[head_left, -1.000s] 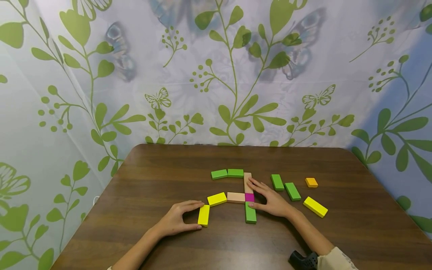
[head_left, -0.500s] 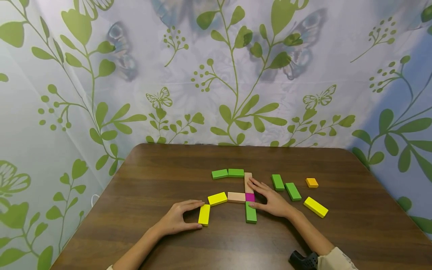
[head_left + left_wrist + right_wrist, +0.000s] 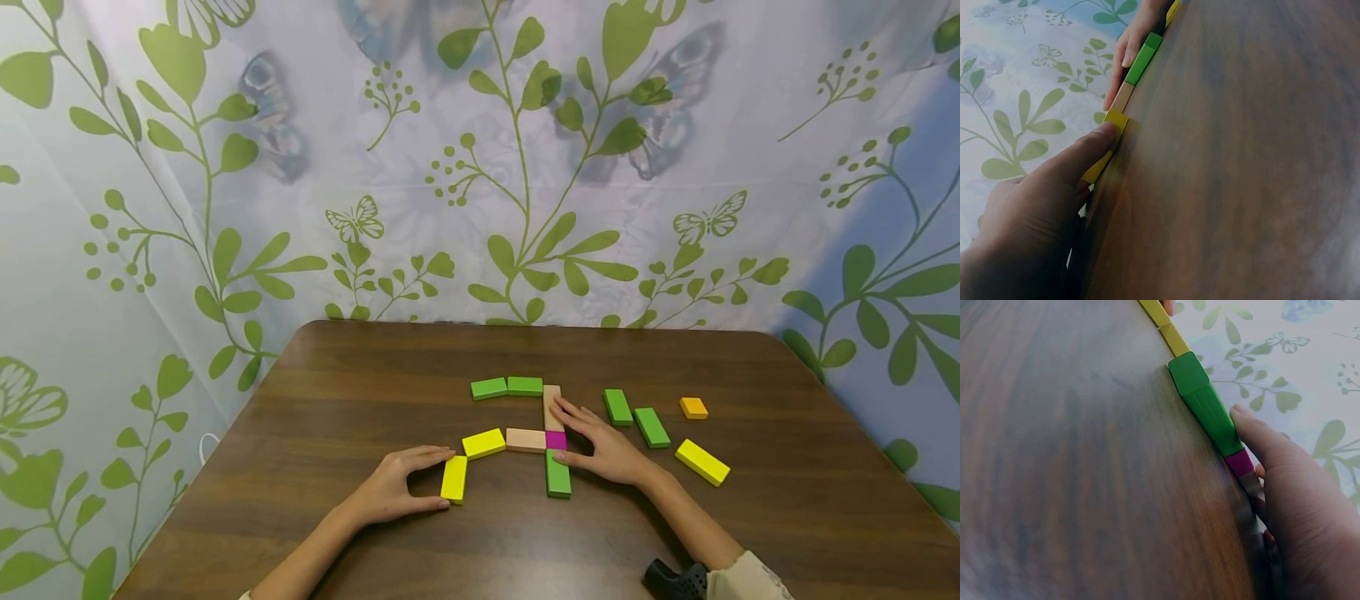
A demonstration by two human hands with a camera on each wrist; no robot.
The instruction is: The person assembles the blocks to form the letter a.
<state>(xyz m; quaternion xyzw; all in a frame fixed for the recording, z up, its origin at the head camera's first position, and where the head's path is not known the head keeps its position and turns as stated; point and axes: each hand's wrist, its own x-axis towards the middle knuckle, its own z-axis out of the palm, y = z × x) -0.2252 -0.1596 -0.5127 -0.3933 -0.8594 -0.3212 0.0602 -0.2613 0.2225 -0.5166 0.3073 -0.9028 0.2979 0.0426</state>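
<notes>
My left hand (image 3: pixel 397 487) pinches a yellow block (image 3: pixel 453 479) end to end, thumb at its near end and fingers at its far end. That block's far end meets a second yellow block (image 3: pixel 483 443), which lies slanted. From there a plain wood block (image 3: pixel 525 440) runs to a small magenta block (image 3: pixel 555 440). My right hand (image 3: pixel 607 446) rests along the right side, fingertips on an upright-running plain wood block (image 3: pixel 551 400) and thumb on a green block (image 3: pixel 558 479). In the right wrist view the thumb lies at the side of the green block (image 3: pixel 1210 415).
Two green blocks (image 3: pixel 523 387) form a row at the far end. Right of my right hand lie two more green blocks (image 3: pixel 651 427), a yellow block (image 3: pixel 702 462) and a small orange block (image 3: pixel 693 408). A patterned cloth (image 3: pixel 480 167) hangs behind the brown table (image 3: pixel 360 358).
</notes>
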